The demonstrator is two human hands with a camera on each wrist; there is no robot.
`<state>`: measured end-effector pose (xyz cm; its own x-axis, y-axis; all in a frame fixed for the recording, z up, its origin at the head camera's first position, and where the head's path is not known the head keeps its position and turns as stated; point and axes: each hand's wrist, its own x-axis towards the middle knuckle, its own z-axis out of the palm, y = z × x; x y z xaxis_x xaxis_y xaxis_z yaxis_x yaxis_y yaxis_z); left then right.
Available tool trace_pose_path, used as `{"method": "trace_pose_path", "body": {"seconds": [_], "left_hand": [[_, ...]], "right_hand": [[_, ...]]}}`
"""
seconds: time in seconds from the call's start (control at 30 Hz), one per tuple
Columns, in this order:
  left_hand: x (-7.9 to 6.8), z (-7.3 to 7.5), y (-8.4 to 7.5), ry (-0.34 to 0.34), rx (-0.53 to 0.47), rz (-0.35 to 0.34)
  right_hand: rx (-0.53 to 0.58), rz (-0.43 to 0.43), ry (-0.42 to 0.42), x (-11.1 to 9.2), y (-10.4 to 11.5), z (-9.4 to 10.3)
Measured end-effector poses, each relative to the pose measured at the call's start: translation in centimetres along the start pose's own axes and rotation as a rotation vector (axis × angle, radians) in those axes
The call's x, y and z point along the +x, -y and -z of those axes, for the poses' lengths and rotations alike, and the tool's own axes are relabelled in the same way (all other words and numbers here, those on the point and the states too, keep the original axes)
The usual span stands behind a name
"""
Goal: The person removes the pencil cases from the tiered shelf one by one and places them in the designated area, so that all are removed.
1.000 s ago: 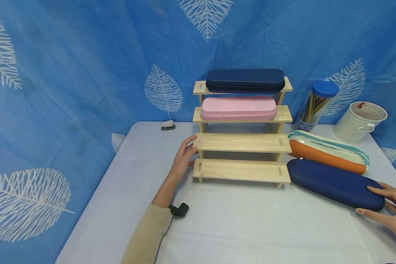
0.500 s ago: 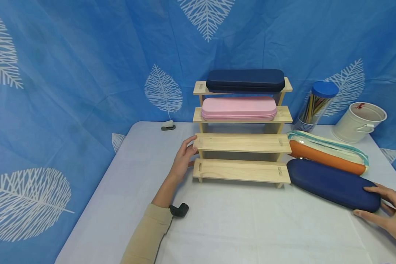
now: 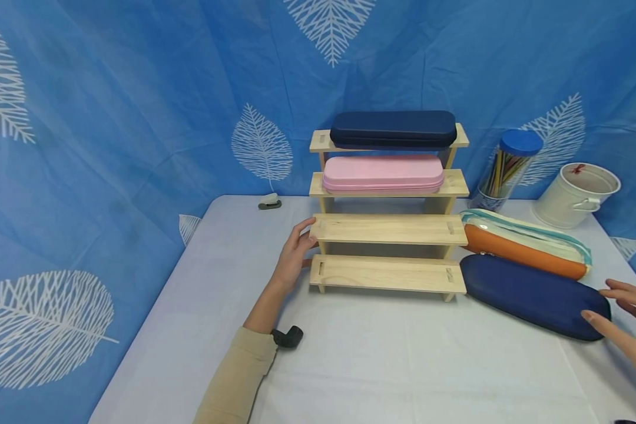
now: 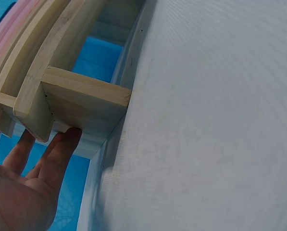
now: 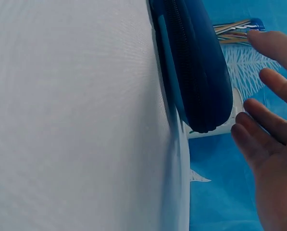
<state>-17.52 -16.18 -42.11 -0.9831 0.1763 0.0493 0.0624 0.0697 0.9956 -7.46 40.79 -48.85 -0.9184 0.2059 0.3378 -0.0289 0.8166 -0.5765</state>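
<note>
My left hand [image 3: 292,259] rests against the left end of a stepped wooden rack [image 3: 389,229]; in the left wrist view its fingers [image 4: 61,156] touch the rack's side with tips extended. On the rack's top step lies a dark navy hard pencil case [image 3: 393,129], and a pink pencil case [image 3: 384,174] occupies the step below. Both lower steps are bare wood. At the far right, my right hand [image 3: 633,318] hovers beside the outer end of a larger blue zipped pencil case [image 3: 535,297] lying on the table. In the right wrist view a gap shows between fingers and case.
Behind the blue case lies an orange and see-through pencil case [image 3: 527,244] with teal trim. A blue-lidded tube of pencils [image 3: 509,168] and a white metal bucket [image 3: 577,194] stand at the back right. A small stapler [image 3: 270,201] sits back left, before a blue leaf-patterned cloth [image 3: 138,118].
My right hand has let go of the blue pencil case and drawn back to the right, after the case shifted slightly left. My left hand stays on the rack.
</note>
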Motion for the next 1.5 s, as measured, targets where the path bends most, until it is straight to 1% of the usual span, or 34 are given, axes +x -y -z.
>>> {"method": "trace_pose_path", "body": {"seconds": [0.13,0.3,0.43,0.53,0.63,0.87,1.1,1.27,1.4,1.5], "left_hand": [[0.0,0.0,0.1,-0.003,0.005,0.0],[0.0,0.1,0.1,0.003,0.006,-0.003],[0.0,0.1,0.1,0.004,0.0,-0.005],[0.0,0.1,0.0,0.005,-0.001,-0.004],[-0.1,0.1,-0.1,0.003,0.005,0.001],[-0.1,0.2,-0.1,0.011,-0.006,0.007],[-0.1,0.1,-0.2,0.015,-0.01,0.014],[0.0,0.0,-0.2,0.019,-0.014,0.011],[0.0,0.1,0.0,0.02,-0.013,0.014],[-0.1,0.1,0.0,0.014,-0.014,0.012]], "right_hand": [[0.0,0.014,0.019,0.3,1.9,0.3],[0.086,0.061,-0.003,0.7,4.0,0.6],[0.174,0.114,-0.023,1.3,4.9,0.3],[0.196,0.135,-0.022,1.9,5.4,0.0],[0.202,0.132,-0.006,2.3,6.0,-0.4],[0.178,0.066,0.052,2.7,7.4,-1.2],[0.224,0.112,0.081,3.2,8.8,-2.6],[0.228,0.105,0.133,3.6,9.5,-3.0],[0.258,0.108,0.17,4.0,10.0,-3.4],[0.288,0.117,0.18,4.5,10.5,-3.8]]}}
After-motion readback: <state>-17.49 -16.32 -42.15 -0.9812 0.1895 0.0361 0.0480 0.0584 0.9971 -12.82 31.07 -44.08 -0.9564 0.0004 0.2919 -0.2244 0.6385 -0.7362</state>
